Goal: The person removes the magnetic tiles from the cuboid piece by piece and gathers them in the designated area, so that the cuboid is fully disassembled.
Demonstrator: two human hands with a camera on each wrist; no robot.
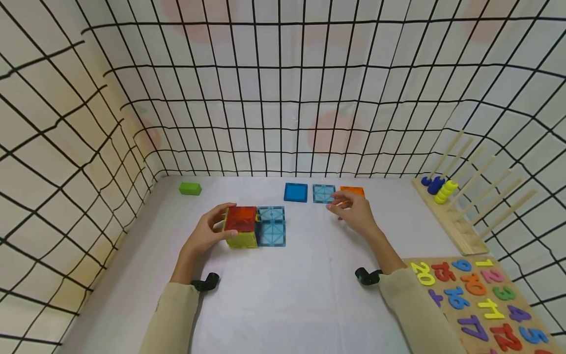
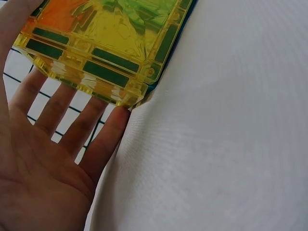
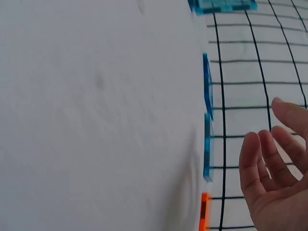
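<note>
Reaches forward with left forearm (image 1: pixel 182 269) and right forearm (image 1: pixel 385 251), both angled inward, and both coming bare out of beige sleeves (image 1: pixel 170 319). Holds left hand (image 1: pixel 205 232) in a gripping form, with thumb (image 1: pixel 228 234) at the nearer side and fingers (image 2: pixel 107 137) set opposite. In the left wrist view, shows these fingers rather long and slightly separated, together with a good part of the palm (image 2: pixel 43 183). Holds right hand (image 1: pixel 357 210) raised, well apart from the left one and a little farther forward, with fingertips directed to the left and the fingers loosely bent, with small gaps between.
</note>
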